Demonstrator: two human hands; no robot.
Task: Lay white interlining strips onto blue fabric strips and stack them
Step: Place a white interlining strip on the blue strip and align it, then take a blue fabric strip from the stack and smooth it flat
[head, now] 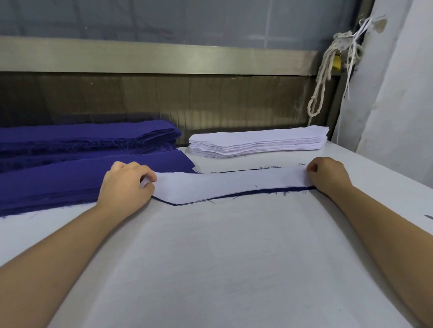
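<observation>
A white interlining strip [224,186] lies on a blue fabric strip [259,192] in the middle of the table; only a thin blue edge shows along its near side. My left hand [126,184] pinches the strip's left end with curled fingers. At the right end, my right hand [327,176] pinches it the same way. A stack of white interlining strips [259,142] sits behind it. Piles of blue fabric strips [67,161] lie at the left.
The white table cover [217,264] stretches toward me. A metal rail and a dark panel [163,98] run along the far edge. A knotted rope [323,76] hangs at the back right beside a white wall. The table's edge falls away at right.
</observation>
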